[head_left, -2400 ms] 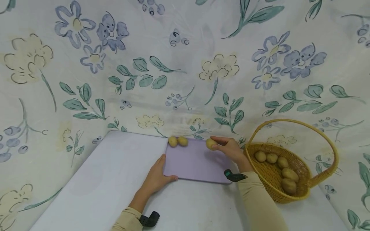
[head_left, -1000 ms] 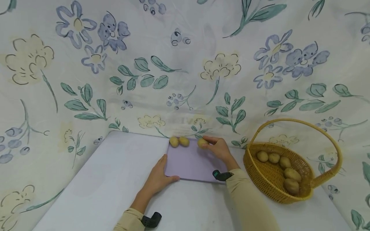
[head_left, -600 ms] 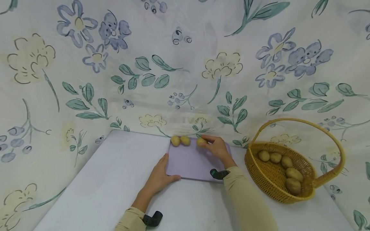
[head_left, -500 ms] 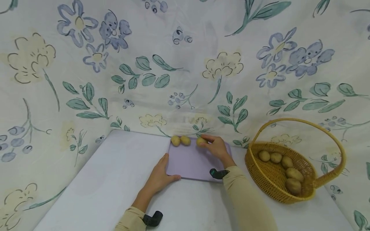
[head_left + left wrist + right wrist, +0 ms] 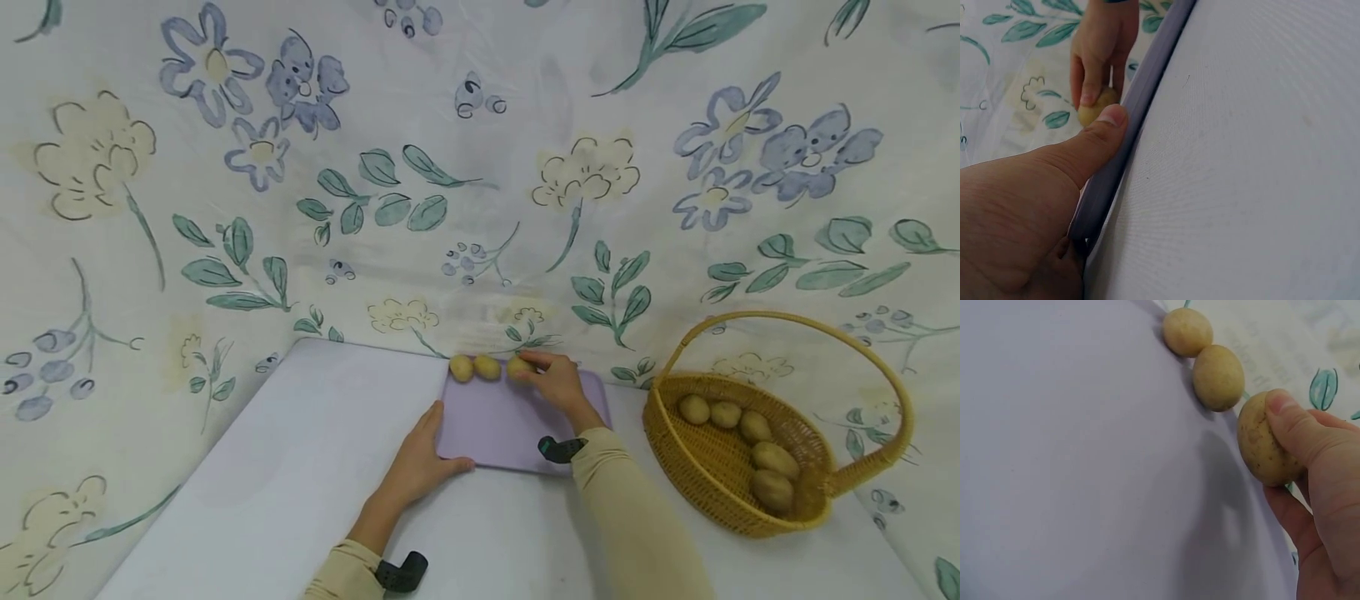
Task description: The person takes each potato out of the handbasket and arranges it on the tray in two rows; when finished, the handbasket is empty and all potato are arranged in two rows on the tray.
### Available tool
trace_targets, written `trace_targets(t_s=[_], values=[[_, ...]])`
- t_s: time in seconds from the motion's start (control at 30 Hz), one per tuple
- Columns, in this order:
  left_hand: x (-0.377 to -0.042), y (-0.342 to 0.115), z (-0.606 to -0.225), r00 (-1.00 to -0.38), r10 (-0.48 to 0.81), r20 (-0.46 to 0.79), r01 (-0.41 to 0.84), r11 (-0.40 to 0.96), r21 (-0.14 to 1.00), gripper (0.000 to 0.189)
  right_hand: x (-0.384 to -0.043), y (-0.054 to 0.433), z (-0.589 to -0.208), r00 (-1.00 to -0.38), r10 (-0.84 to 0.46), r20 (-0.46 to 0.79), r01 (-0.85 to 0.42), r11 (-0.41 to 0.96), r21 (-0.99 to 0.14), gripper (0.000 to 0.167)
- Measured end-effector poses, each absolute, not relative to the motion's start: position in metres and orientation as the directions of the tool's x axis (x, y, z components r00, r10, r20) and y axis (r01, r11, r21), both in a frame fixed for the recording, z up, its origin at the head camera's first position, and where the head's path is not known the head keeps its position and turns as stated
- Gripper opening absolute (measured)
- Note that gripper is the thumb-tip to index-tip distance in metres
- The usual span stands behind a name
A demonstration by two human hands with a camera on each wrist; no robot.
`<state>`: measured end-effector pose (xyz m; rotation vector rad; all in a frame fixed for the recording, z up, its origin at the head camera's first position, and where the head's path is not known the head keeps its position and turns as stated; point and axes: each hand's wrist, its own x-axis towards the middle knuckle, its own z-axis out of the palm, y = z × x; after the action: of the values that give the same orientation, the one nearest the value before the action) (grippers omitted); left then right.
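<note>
A flat lilac board (image 5: 487, 425) lies on the white table. My left hand (image 5: 415, 462) rests at its front left corner, with straight fingers along the left side and the thumb (image 5: 1100, 140) on the front edge. My right hand (image 5: 558, 382) pinches a potato (image 5: 1266, 440) between thumb and fingers near the board's back edge. Whether this potato touches the board is unclear. Left of it, a potato (image 5: 1218, 378) and another potato (image 5: 1187, 332) sit side by side at the back left corner.
A yellow wicker basket (image 5: 697, 467) with a tall arched handle stands on the right, close to my right forearm. Several potatoes (image 5: 772, 490) lie in it. A floral cloth (image 5: 420, 267) hangs right behind the board and the white table (image 5: 300, 433).
My right hand has carried its potato leftward along the board's back edge, closer to the two lying there. My left hand stays at the corner. The head view has shifted slightly.
</note>
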<state>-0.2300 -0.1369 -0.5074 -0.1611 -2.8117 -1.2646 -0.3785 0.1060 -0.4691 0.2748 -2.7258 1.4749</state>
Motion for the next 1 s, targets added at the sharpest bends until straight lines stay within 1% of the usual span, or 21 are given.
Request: trace_targets(t_s=[0.2,0.47,0.8,1.0], values=[[-0.2303,-0.1354,-0.508,-0.993,0.067,0.093,0.114,0.658,0.744,0.12,-0.379,0.1046,-0.4685,-0.987,-0.127,0.1,-0.154,0.55,-0.821,0.047],[-0.2296,-0.1348,-0.5072,-0.993,0.066,0.094,0.114,0.659,0.743,0.119,-0.3804,0.1035,-0.467,-0.982,-0.138,0.129,-0.186,0.591,-0.785,0.047],[-0.229,-0.1349,-0.5066,-0.992,0.07,0.102,0.123,0.663,0.738,0.118,-0.3791,0.0995,-0.4682,-0.983,-0.144,0.11,-0.172,0.551,-0.817,0.046],[-0.2299,-0.1356,-0.5083,-0.992,0.071,0.1,0.122,0.666,0.736,0.118,-0.3796,0.0963,-0.4709,-0.985,-0.141,0.1,-0.163,0.564,-0.81,0.048]])
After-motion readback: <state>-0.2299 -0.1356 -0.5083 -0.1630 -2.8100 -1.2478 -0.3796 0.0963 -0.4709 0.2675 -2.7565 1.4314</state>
